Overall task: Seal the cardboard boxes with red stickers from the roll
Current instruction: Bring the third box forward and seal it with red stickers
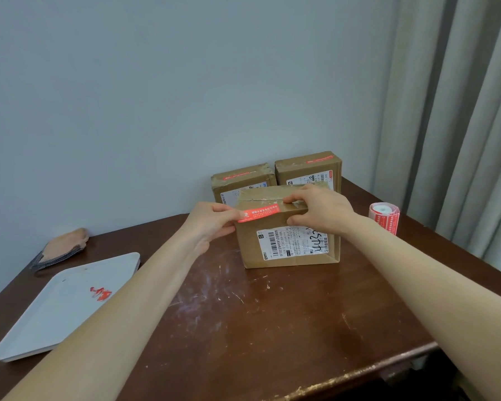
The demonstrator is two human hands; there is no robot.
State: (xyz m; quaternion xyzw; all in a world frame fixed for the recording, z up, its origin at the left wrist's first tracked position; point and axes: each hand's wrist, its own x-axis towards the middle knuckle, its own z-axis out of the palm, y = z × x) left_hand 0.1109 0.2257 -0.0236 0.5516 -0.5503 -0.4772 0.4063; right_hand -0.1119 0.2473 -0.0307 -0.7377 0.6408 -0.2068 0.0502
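A brown cardboard box (287,244) with a white shipping label stands at the middle of the table. A red sticker (259,212) lies along its top front edge. My left hand (211,221) pinches the sticker's left end at the box's left corner. My right hand (318,209) grips the box's top right edge, thumb on the front face and fingers on top near the sticker's right end. Two more boxes, the left rear box (242,179) and the right rear box (308,167), stand behind, each with a red sticker on top. The red sticker roll (384,215) stands to the right.
A white tray (55,311) with red scraps (100,293) sits at the left front of the brown table (272,319). A tan and grey cloth item (62,248) lies behind the tray. A wall is at the back, curtains (460,111) at the right.
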